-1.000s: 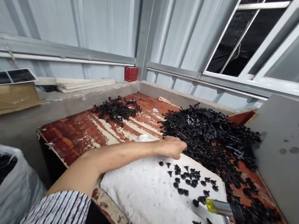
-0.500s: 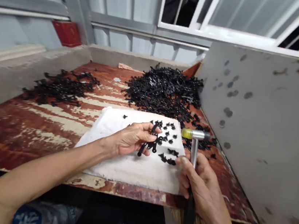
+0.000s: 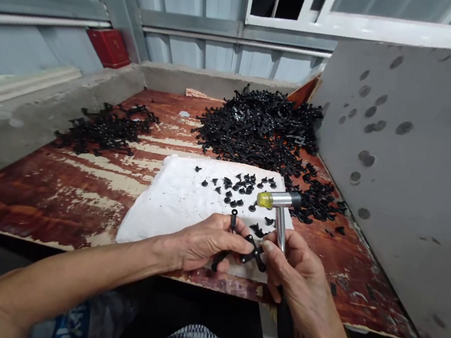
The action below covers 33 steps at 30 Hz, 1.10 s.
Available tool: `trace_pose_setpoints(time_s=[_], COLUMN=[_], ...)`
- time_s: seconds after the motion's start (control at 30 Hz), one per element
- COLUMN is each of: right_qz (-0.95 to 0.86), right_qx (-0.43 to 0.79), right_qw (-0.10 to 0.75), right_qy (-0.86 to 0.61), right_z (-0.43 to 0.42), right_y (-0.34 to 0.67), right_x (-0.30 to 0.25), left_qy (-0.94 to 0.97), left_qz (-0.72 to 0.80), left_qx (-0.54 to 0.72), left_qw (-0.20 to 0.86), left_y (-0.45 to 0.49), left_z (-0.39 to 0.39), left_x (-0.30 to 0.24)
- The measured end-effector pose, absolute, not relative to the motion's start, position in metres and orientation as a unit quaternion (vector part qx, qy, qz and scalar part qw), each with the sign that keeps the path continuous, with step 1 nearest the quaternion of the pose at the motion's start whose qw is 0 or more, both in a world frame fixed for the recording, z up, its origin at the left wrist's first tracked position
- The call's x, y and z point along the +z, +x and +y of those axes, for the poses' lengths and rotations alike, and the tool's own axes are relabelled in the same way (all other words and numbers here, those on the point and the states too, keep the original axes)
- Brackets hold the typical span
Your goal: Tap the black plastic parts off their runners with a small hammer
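In my left hand point(image 3: 211, 242) are a few black jointed plastic pieces point(image 3: 256, 252) with small shiny rivets, pinched between thumb and fingers. My right hand point(image 3: 299, 270) is wrapped round a small mallet point(image 3: 282, 200) with a yellow face, a dark face and a black handle, its head upward. The right thumb and forefinger also meet the edge of the black pieces, close to my left fingertips. Beneath both hands lies a white cloth pad point(image 3: 149, 206). Several small black round-based studs point(image 3: 240, 203) are scattered over its far part.
A large heap of black parts point(image 3: 256, 126) covers the back of the worn red-brown table point(image 3: 81, 189). A smaller pile point(image 3: 108, 128) lies at the left. The spotted grey board point(image 3: 406, 187) stands along the right side, and a red box point(image 3: 108, 47) sits in the back corner.
My left hand has come nearer to me and rightward with the black pieces. The right fingers now meet those pieces, the mallet still in that hand. The view has shifted slightly.
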State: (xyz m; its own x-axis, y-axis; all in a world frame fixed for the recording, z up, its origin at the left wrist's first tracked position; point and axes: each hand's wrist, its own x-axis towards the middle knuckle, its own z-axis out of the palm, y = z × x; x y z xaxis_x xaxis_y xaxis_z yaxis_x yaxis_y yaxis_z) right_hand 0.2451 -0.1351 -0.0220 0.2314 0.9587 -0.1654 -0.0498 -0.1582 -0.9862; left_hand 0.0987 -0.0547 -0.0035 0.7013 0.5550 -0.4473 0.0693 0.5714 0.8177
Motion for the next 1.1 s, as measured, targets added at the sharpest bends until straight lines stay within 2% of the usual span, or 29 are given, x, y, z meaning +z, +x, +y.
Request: trace_pose_setpoints(time_s=[0.17, 0.33, 0.53, 1.1], right_qz=[-0.382, -0.351, -0.331, -0.335], right_qx=[0.485, 0.495, 0.51, 0.497], right_qw=[0.517, 0.528, 0.526, 0.508], right_qy=[-0.593, -0.594, -0.594, -0.618], right_z=[-0.131, -0.13, -0.13, -0.139], right_y=[0.241, 0.242, 0.239, 0.243], right_x=[-0.021, -0.028, -0.035, -0.045], left_qy=[0.444, 0.44, 0.41, 0.427], left_qz=[0.405, 0.494, 0.56, 0.582], left_qx=[0.176, 0.304, 0.29, 0.271], left_qw=[0.78, 0.686, 0.659, 0.637], left_y=[0.086, 0.053, 0.039, 0.042], left_z=[-0.038, 0.016, 0.052, 0.057], left_x=[0.005, 0.014, 0.008, 0.002])
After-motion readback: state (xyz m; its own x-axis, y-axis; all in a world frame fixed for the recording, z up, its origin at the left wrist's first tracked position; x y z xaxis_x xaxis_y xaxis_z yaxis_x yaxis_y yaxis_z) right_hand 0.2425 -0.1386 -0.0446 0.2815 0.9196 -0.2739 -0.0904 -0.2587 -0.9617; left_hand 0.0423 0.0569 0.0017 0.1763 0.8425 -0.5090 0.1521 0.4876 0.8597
